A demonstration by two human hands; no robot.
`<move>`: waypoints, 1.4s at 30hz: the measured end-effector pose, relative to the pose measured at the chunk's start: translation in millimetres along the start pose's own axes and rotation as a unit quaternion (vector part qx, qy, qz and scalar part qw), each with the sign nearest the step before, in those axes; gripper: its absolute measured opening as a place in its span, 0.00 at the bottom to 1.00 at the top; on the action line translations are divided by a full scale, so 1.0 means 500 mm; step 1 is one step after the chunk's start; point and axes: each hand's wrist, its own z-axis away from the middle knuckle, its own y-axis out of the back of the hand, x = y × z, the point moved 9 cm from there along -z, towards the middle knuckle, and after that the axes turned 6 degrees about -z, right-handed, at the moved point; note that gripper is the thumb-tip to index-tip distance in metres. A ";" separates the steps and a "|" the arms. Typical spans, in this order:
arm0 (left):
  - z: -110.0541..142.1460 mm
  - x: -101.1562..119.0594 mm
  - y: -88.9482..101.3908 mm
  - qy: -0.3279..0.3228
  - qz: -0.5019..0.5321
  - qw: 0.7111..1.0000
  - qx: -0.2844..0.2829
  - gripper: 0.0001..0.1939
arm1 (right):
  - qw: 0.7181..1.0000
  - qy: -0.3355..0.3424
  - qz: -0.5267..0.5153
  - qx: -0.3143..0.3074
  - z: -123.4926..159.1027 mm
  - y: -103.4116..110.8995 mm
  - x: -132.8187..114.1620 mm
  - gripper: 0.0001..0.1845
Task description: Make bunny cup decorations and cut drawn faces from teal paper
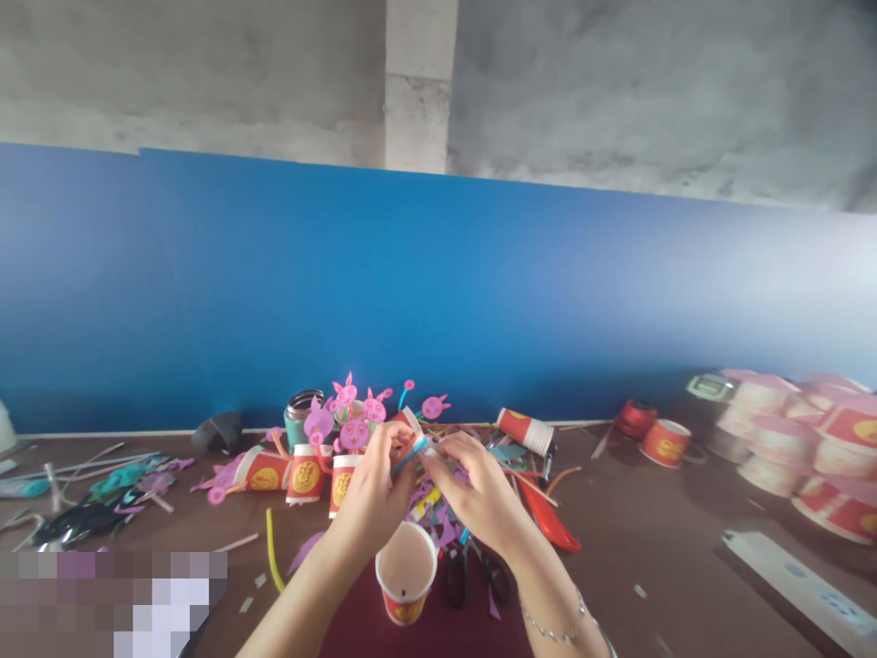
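A blue panel point(438, 302) backs the brown counter point(644, 548). Left of centre, toward the back edge, decorated cups point(306, 475) stand or lie. Centre: the left hand point(375, 484) has its grip closed on a blue straw point(412, 453), above the counter, apparently to steady it; an upright cup point(404, 610) sits near the front edge, seemingly within easy reach. The right hand point(480, 486) has its grip nearly closed at the straw's end; its hold cannot be told. Right edge: stacked cups point(774, 439).
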 end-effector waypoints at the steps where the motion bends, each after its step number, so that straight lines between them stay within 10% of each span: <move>1: 0.000 -0.001 0.000 0.000 -0.002 1.000 0.002 0.11 | 1.000 0.000 -0.001 0.000 0.000 0.000 0.000 0.12; 13: 0.006 0.020 -0.003 -0.088 -0.132 0.987 0.025 0.13 | 0.998 0.011 0.040 0.037 0.007 0.007 -0.002 0.11; 26: 0.009 -0.014 -0.011 0.021 -0.103 0.994 -0.003 0.11 | 0.975 -0.025 0.202 0.086 0.018 0.017 -0.013 0.22; 37: 0.001 -0.046 0.018 0.067 -0.105 0.992 0.031 0.12 | 0.996 0.027 0.077 0.036 0.031 0.009 -0.053 0.11; 42: -0.004 -0.066 -0.017 0.131 0.064 0.989 -0.022 0.14 | 0.999 0.021 0.026 0.031 0.019 0.004 -0.040 0.14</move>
